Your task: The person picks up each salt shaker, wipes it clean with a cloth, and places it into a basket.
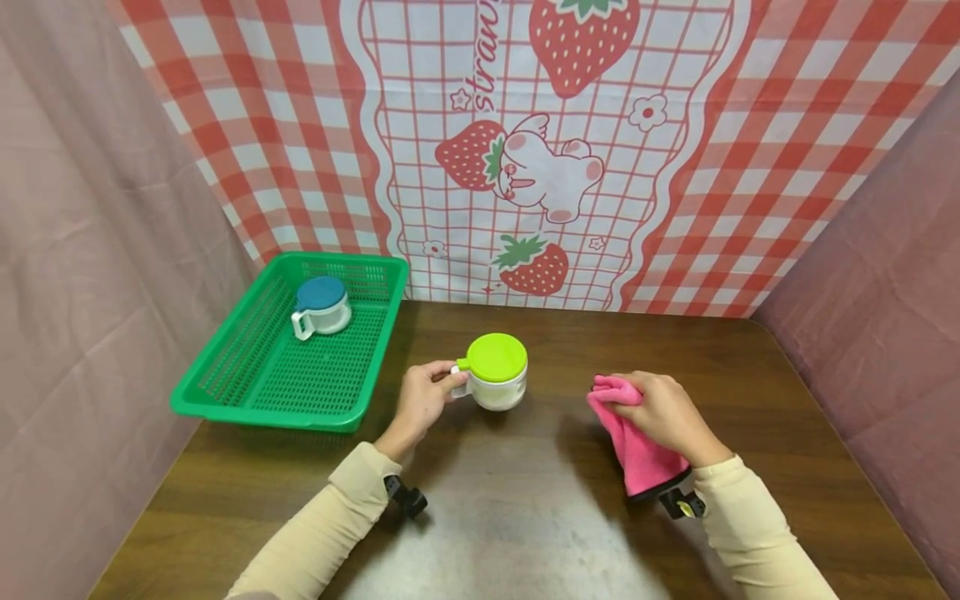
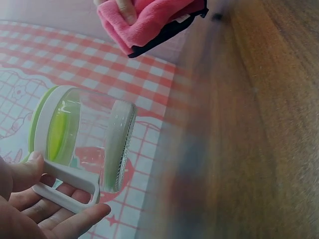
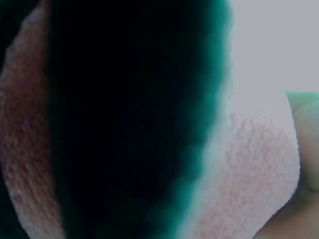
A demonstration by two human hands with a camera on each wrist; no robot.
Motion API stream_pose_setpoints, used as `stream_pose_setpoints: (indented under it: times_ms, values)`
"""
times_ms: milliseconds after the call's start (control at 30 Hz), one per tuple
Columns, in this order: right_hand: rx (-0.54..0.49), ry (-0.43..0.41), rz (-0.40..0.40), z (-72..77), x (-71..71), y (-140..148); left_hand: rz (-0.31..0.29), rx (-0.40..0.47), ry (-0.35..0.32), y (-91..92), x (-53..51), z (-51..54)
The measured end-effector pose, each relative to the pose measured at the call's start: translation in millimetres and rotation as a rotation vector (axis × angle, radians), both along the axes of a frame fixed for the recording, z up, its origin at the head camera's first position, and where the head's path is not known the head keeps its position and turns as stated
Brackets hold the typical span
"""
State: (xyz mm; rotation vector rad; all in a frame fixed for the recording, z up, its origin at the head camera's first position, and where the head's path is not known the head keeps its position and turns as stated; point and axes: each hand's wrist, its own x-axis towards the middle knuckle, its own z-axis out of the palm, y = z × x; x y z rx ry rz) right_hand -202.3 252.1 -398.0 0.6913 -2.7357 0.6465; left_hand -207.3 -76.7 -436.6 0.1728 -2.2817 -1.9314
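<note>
My left hand (image 1: 422,403) grips the white handle (image 2: 67,181) of a clear glass seasoning jar (image 1: 499,395) with a lime-green lid (image 1: 497,357). In the left wrist view the jar is held a little above the table, and its inside looks transparent. To the right, my right hand (image 1: 667,414) holds a bunched pink cloth (image 1: 639,457) with a dark edge, which hangs down below the fingers. Blurred cloth (image 3: 249,184) and a dark band fill most of the right wrist view, so little of that hand shows there.
A green plastic basket (image 1: 363,408) stands at the left of the brown wooden table (image 1: 517,508). Inside it sits another handled jar (image 1: 322,307) with a blue lid. A red-and-white checked strawberry curtain (image 1: 300,133) hangs behind, with pinkish drapes on both sides.
</note>
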Motion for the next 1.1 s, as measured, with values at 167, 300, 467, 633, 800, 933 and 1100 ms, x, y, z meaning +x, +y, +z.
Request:
stream_pose_setpoints:
  times_ms: [167, 300, 467, 633, 800, 933, 1100]
  values:
    - [0.015, -0.03, -0.011, 2.0, 0.7, 5, 0.004, -0.013, -0.004, -5.8, 0.2, 5.9]
    - [0.041, -0.066, -0.015, 4.1, 2.1, 8, 0.015, -0.039, -0.01, -11.3, 0.0, 12.3]
    - [0.094, -0.102, -0.033, 8.6, 3.3, 15, 0.016, -0.065, -0.005, -17.2, -2.4, 21.0]
    - [0.143, -0.134, -0.051, 13.1, 1.8, 21, 0.026, -0.053, -0.001, -23.1, -6.1, 26.1]
    - [0.176, -0.158, -0.076, 11.1, -1.2, 26, 0.027, -0.005, -0.003, -29.6, -7.5, 30.8]
    - [0.201, -0.166, -0.091, 3.6, -2.9, 30, 0.033, 0.005, -0.017, -34.3, -7.0, 37.3]
    - [0.225, -0.171, -0.101, -7.1, -6.1, 33, 0.036, -0.022, -0.026, -41.0, -7.3, 45.5]
